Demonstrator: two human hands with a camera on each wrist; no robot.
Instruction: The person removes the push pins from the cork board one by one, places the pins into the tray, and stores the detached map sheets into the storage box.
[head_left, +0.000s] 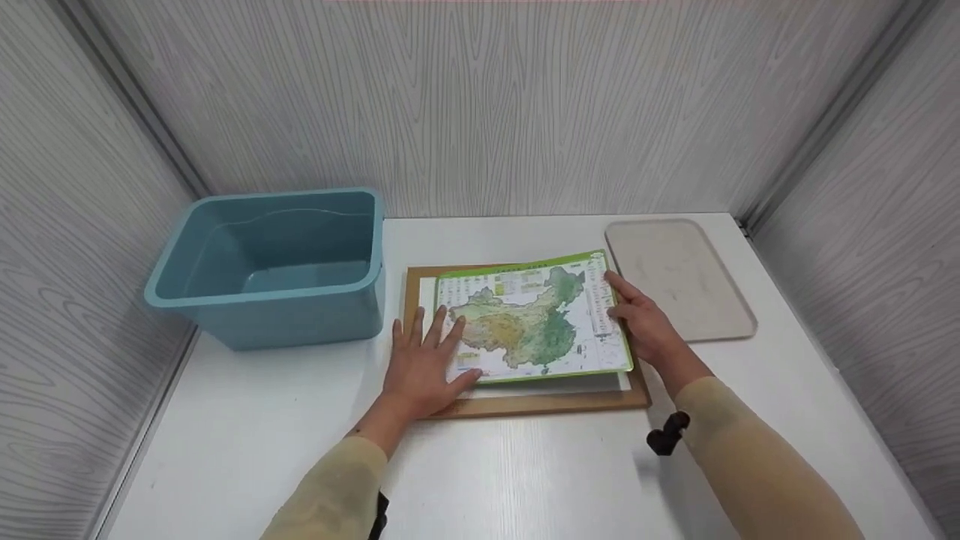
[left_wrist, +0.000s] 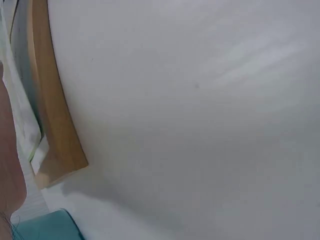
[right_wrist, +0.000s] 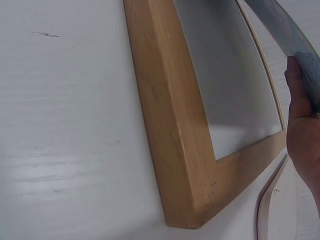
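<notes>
Map sheet [head_left: 532, 319] lies over the wooden frame [head_left: 525, 405] mid-bench, long axis running left-right. Right hand [head_left: 643, 324] pinches its right edge, lifting it slightly; left hand [head_left: 421, 364], fingers spread flat, presses its left end.

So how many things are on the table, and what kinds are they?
Blue tub: 1
Map sheet, held by the left hand and the right hand: 1
Wooden frame: 1
Beige tray: 1
Total: 4
</notes>
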